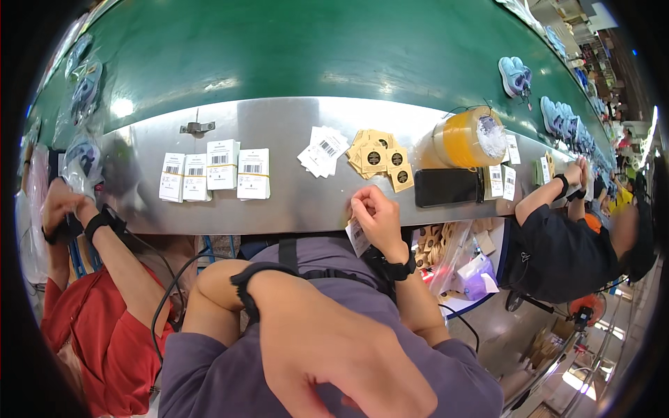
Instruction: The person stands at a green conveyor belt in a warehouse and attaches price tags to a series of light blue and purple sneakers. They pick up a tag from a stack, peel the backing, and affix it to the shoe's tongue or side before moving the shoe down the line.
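My right hand [377, 217] is at the front edge of the steel ledge, its fingers pinched on a white barcode tag [358, 239]. Close to the camera, large in the lower middle, my left hand [341, 348] is bent downward. Its fingertips are mostly hidden or run off the lower edge, so their grip cannot be made out. On the ledge beyond my right hand lie a loose pile of white barcode tags [323, 152] and a loose pile of tan paper tags with black round prints [375, 157].
Banded stacks of white tags [223, 165] stand left on the steel ledge [293, 209]. A black phone [448, 188] and a large yellow tape roll [460, 141] sit right. Beyond runs a green belt [293, 49] with blue shoes [514, 75]. Co-workers in red [104, 341] and black [568, 251] flank me.
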`<action>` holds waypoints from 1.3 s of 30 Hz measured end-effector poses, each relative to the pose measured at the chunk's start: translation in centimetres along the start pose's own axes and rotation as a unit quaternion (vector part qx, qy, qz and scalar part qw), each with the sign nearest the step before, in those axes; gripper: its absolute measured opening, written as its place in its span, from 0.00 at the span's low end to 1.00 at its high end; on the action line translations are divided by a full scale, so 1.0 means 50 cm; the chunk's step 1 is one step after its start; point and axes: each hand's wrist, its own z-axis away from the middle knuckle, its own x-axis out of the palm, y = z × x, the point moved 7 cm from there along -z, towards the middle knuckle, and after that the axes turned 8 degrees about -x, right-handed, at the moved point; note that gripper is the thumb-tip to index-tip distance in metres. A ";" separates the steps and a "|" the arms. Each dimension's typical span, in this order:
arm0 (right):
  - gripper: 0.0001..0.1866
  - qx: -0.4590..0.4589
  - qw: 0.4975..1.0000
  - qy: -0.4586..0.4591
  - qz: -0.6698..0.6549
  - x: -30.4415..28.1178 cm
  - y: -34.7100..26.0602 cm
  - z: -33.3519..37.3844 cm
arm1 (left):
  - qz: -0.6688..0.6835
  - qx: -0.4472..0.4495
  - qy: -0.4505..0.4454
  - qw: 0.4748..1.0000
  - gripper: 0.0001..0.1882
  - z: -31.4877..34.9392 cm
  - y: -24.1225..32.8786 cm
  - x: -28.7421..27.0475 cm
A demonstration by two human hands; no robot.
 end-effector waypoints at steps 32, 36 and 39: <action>0.03 -0.050 0.998 -0.048 0.005 -0.016 -0.020 -0.007 | -0.737 -0.514 0.402 0.178 0.27 0.289 -0.037 -0.406; 0.03 -0.059 0.997 -0.050 0.012 -0.018 -0.027 -0.008 | -0.754 -0.509 0.377 0.174 0.27 0.297 -0.037 -0.418; 0.03 -0.059 0.997 -0.051 0.016 -0.017 -0.027 -0.008 | -0.722 -0.521 0.408 0.203 0.28 0.321 -0.031 -0.428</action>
